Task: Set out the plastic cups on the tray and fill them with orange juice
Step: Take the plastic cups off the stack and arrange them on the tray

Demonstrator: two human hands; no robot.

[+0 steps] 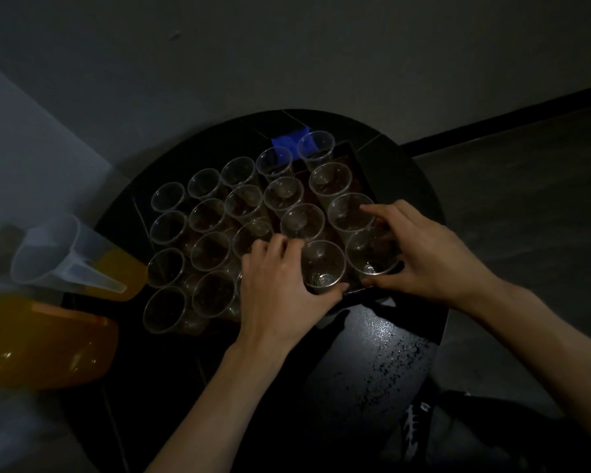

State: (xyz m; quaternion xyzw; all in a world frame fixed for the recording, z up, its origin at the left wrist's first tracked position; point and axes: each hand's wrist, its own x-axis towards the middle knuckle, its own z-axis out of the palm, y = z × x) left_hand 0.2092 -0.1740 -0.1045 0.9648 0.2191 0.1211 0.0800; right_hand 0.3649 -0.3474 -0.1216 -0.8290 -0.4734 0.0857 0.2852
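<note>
Several clear plastic cups point(205, 216) stand upright and empty in close rows on a dark tray point(364, 172) on a round black table. My left hand point(280, 288) curls around the near cup point(323, 264) in the second row from the right. My right hand point(420, 254) wraps around the nearest cup of the right-hand row point(369, 254), with its fingertips on the rim of the cup behind it point(350, 211). A clear jug of orange juice point(72, 257) stands at the table's left edge.
An orange container point(41, 346) sits blurred at the near left. A blue patch point(287, 141) lies behind the far cups. The round black table point(372, 353) has a bare, shiny near part. A wall rises behind and grey floor lies to the right.
</note>
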